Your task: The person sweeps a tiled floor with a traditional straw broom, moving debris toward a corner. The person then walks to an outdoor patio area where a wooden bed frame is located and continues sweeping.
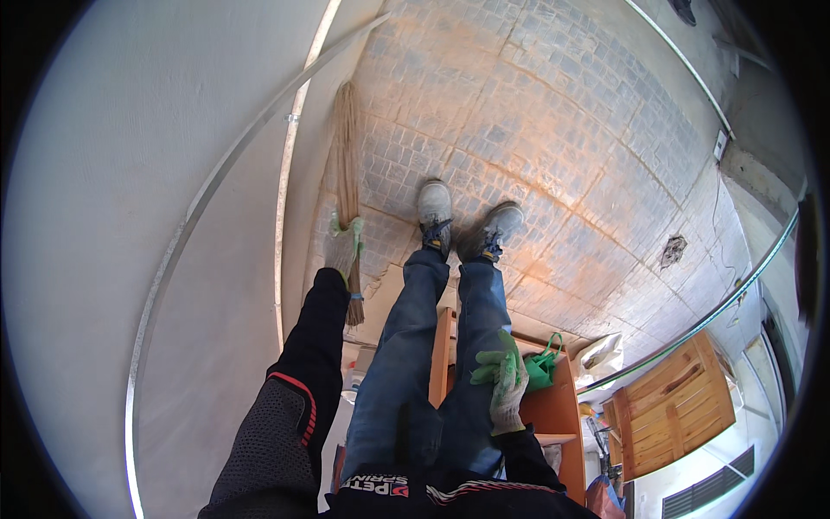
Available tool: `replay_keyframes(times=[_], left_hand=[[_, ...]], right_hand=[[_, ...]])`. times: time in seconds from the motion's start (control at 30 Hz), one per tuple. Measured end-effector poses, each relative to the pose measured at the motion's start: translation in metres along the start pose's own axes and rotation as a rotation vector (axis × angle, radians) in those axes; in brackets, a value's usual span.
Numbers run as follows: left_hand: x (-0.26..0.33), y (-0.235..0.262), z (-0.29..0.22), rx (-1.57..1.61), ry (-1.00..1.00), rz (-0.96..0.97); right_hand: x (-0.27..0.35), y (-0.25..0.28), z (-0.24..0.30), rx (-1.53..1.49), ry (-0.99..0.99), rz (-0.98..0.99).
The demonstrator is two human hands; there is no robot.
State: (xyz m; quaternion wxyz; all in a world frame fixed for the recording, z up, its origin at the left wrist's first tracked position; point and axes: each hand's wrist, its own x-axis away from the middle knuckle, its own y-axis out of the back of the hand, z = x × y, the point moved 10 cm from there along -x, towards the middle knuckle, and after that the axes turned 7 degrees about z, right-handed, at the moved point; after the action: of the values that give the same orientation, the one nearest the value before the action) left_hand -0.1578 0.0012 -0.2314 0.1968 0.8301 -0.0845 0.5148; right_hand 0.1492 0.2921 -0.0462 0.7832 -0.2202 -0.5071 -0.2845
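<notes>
My left hand (pixel 343 245), in a grey and green work glove, is shut on the handle of a straw broom (pixel 347 147) whose bristles rest on the paved floor beside the white wall. My right hand (pixel 504 378), in the same kind of glove, hangs with fingers spread against my right thigh and holds nothing. I stand in blue jeans and dusty grey shoes (pixel 435 206) on the paving.
A white wall (pixel 156 216) with a thin metal conduit runs along my left. Behind me stand an orange wooden shelf (pixel 553 406) with a green bag (pixel 542 365), a white sack (pixel 603 350) and a wooden pallet panel (pixel 674 398). The cobbled floor (pixel 536 130) stretches ahead.
</notes>
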Motion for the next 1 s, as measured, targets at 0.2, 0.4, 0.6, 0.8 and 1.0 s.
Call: replay_keyframes(times=[0.2,0.4,0.6,0.8,1.0], left_hand=[[0.045,-0.112,0.019,0.339,0.111,0.351],[0.166,-0.095,0.08,0.789,0.203,0.129],[0.014,-0.08,0.151,1.608,0.101,-0.345],[-0.039,-0.135,0.083,0.946,0.032,0.078],[0.11,-0.117,0.06,0.695,0.105,0.009]], right_hand=[[-0.017,0.007,-0.025,-0.276,-0.091,-0.024],[-0.023,0.01,-0.027,-0.254,-0.12,-0.053],[-0.03,0.013,-0.02,-0.14,-0.106,-0.021],[-0.029,0.024,-0.016,-0.066,-0.086,-0.042],[-0.032,0.023,-0.013,-0.123,-0.099,-0.09]])
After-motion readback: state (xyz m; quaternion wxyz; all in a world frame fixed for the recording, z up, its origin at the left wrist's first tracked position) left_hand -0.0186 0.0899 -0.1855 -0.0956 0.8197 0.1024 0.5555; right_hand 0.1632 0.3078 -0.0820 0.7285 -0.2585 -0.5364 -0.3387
